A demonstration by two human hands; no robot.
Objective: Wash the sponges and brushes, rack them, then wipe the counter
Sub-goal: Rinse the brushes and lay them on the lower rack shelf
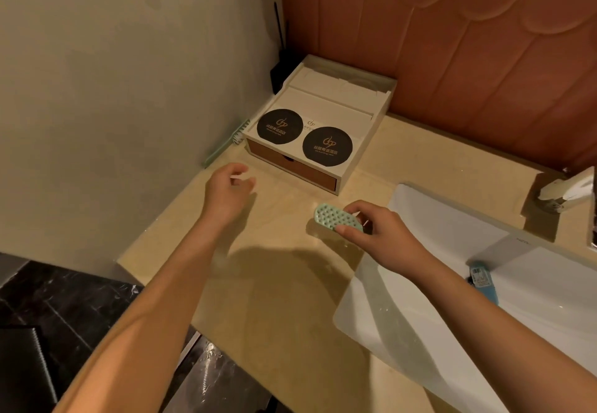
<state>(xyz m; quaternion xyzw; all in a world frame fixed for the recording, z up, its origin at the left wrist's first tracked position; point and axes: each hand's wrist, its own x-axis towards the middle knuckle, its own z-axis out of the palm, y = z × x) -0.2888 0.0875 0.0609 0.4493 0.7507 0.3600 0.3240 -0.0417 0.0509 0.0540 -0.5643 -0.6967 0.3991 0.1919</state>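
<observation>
Currently: right grip (381, 235), forearm extended, pinching 1 mint scrubber (332, 217) above tabletop (284, 283); left grip (229, 191) leftward, fingers loosely curled, holding nothing.

The faucet (568, 191) is cut by the right edge; the blue item (483, 278) cannot be identified.

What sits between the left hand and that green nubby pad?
Just bare counter between the left hand and the green pad, as the head view shows.
</observation>
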